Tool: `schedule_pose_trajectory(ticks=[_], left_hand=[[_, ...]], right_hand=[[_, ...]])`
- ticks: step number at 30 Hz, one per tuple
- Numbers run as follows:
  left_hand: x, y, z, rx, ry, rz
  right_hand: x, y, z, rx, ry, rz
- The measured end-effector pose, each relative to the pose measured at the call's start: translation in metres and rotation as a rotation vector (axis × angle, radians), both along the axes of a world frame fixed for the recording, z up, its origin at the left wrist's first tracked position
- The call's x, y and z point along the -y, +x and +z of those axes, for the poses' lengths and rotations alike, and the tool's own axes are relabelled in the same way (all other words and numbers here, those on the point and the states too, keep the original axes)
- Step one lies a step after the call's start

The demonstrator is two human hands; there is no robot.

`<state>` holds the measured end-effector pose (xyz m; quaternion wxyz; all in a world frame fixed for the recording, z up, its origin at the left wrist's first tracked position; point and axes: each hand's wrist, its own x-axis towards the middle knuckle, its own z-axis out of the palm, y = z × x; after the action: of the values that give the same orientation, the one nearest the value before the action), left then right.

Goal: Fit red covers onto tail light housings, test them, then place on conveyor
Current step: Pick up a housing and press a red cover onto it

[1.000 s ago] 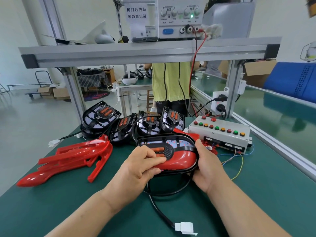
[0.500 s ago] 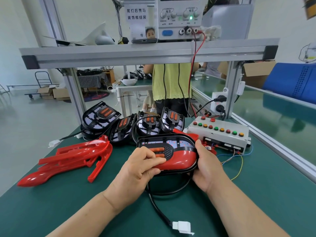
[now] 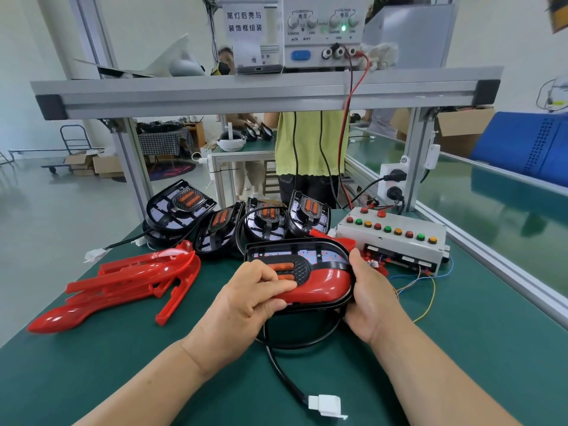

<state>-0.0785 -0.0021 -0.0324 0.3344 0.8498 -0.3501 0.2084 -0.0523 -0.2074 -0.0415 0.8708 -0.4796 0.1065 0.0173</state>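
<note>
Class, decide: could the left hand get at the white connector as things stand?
Likely yes, once freed: the left hand grips the red cover, but nothing blocks the white connector.

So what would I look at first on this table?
Probably the black oval tail light housing with its glossy red plastic cover, gripped mid-table by the left hand and right hand. A heap of loose red plastic covers lies to its left, and a white box of coloured buttons sits behind on the right.
</note>
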Motion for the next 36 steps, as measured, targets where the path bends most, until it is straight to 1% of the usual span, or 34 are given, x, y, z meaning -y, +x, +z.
schedule_pose_trajectory(ticks=[7, 14, 16, 19, 22, 24, 28, 31, 33, 34, 36], left_hand=[[0.005, 0.0, -0.005, -0.005, -0.045, -0.01], [0.008, -0.002, -0.01, -0.038, -0.096, 0.071], [0.008, -0.002, -0.011, -0.092, -0.125, 0.094], [0.006, -0.001, -0.011, -0.223, -0.203, 0.066], [0.006, -0.001, -0.012, -0.248, -0.235, 0.052], [0.006, -0.001, -0.014, -0.26, -0.25, 0.051], [0.006, -0.002, -0.016, -0.248, -0.242, 0.051], [0.005, -0.001, -0.016, -0.229, -0.19, 0.058], [0.004, 0.0, -0.012, -0.175, -0.138, 0.071], [0.003, 0.001, -0.009, -0.146, -0.142, 0.078], [-0.001, 0.006, -0.001, -0.16, -0.267, 0.127]], right_hand=[[-0.001, 0.0, -0.001, 0.023, 0.013, -0.006], [0.001, -0.003, -0.001, 0.071, 0.08, 0.064], [0.002, -0.003, -0.001, 0.057, 0.092, 0.069], [0.002, -0.003, -0.001, 0.04, 0.074, 0.078], [0.0, -0.003, -0.002, 0.031, 0.061, 0.076], [0.001, -0.002, -0.004, 0.081, 0.001, 0.098], [0.003, -0.003, -0.007, 0.187, -0.115, 0.102], [0.001, -0.004, -0.006, 0.19, -0.125, 0.084], [0.0, -0.003, -0.004, 0.199, -0.103, 0.052], [0.0, -0.003, -0.003, 0.205, -0.085, 0.038], [0.002, -0.003, 0.0, 0.21, -0.054, 0.03]])
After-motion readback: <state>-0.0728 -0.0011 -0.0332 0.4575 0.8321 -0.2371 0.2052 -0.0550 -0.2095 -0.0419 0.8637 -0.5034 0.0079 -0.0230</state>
